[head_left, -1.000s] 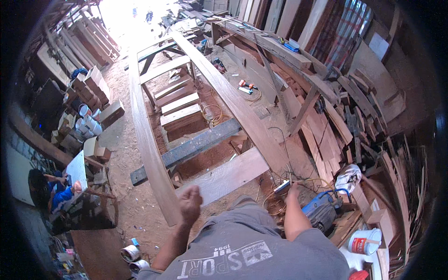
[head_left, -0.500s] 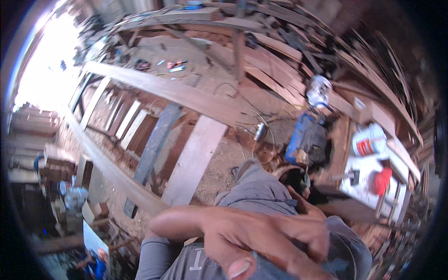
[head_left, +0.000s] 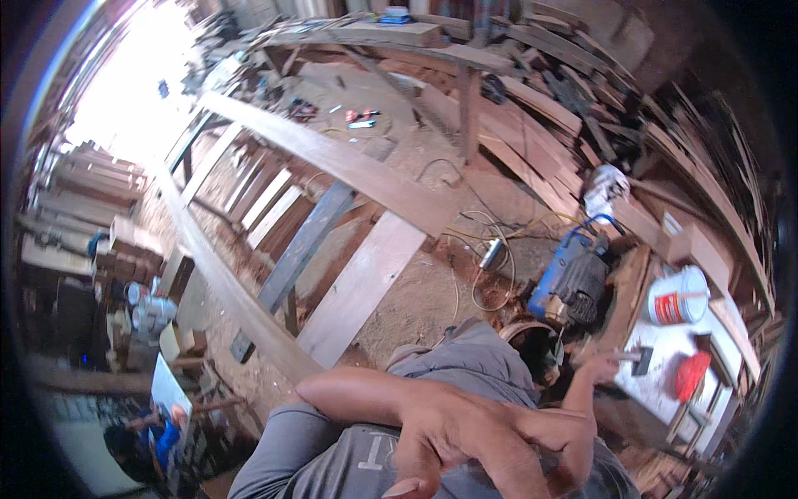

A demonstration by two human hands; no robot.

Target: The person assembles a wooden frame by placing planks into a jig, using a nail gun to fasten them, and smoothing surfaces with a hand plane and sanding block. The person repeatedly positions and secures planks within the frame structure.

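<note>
My left hand (head_left: 465, 437) is close in front of my torso, palm downward. Its fingers are bent but apart, with nothing seen in them, though the tips run off the lower edge. Beyond it, my right hand (head_left: 593, 371) reaches to the right, its fingers closed around the handle end of a hammer (head_left: 642, 360). That hammer has a pale handle and a dark block head, which lies over a white board (head_left: 652, 387). A red bundle (head_left: 692, 377) and a white bucket (head_left: 678, 296) with a red label are beside it on the board.
A long wooden frame (head_left: 332, 158) with cross planks stretches ahead to the left. A blue and black machine (head_left: 572, 279) stands on the sandy floor, near a coiled cable (head_left: 490, 287). Timber is stacked at the far right. Another person (head_left: 166, 432) in blue is at lower left.
My right hand has moved out to the right and closed on the hammer's handle. My left hand has shifted a little right and down. The whole view has turned slightly.
</note>
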